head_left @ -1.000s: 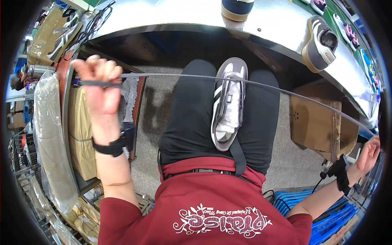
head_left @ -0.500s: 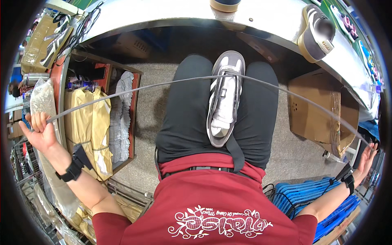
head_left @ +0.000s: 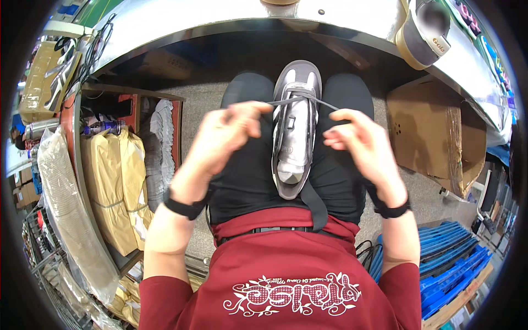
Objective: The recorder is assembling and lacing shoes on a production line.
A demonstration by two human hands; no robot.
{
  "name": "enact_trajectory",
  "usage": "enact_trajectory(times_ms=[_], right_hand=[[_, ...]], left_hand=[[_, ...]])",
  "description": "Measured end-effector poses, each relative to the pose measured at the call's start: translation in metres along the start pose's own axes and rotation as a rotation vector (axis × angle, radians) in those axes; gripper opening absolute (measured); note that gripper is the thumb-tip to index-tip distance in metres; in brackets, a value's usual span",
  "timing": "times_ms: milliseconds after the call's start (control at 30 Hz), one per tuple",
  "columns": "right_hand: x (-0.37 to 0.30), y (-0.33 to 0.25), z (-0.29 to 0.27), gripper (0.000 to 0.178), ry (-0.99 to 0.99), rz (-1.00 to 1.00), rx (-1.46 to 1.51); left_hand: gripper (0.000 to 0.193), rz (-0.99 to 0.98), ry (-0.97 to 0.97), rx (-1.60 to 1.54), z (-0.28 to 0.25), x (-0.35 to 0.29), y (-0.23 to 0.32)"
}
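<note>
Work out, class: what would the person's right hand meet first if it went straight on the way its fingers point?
Probably the grey shoe, around its lace; but depth is unclear in this one view, so the right hand might pass above it.

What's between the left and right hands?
Head view: the gray-and-white shoe lies between the left hand and right hand, a lace spreading from it toward both; black trousers show on either side.

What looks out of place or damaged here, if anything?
Nothing looks plainly spilled or damaged. One small oddity: a lone dark spot on the shiny bench, too small to identify. The shoe on the lap, its lace stretching from left hand to right hand, looks fine.
</note>
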State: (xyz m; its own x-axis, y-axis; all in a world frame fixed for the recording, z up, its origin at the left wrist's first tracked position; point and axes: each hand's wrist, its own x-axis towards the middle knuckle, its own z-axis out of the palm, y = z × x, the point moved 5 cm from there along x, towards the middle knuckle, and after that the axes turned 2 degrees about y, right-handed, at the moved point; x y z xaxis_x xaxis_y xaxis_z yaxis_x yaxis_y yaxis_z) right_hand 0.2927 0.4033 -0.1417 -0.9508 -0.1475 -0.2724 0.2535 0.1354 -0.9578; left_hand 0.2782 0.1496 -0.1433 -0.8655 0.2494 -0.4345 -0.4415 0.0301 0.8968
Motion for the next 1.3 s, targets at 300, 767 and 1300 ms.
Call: enact_trajectory(times_ms=[300,767,1300], right_hand=[[0.027,-0.019,0.015,0.005,0.420,-0.378,-0.799],[0.037,-0.008,0.015,0.003,0.340,-0.319,-0.894],[0.018,0.002,0.016,0.041,0.426,-0.123,-0.589]], left_hand=[[0.026,0.603,0.209,0.924,0.076,0.042,0.012],[0.026,0.688,0.135,0.869,0.085,0.053,0.010],[0.022,0.635,0.071,0.953,0.100,0.062,0.011]])
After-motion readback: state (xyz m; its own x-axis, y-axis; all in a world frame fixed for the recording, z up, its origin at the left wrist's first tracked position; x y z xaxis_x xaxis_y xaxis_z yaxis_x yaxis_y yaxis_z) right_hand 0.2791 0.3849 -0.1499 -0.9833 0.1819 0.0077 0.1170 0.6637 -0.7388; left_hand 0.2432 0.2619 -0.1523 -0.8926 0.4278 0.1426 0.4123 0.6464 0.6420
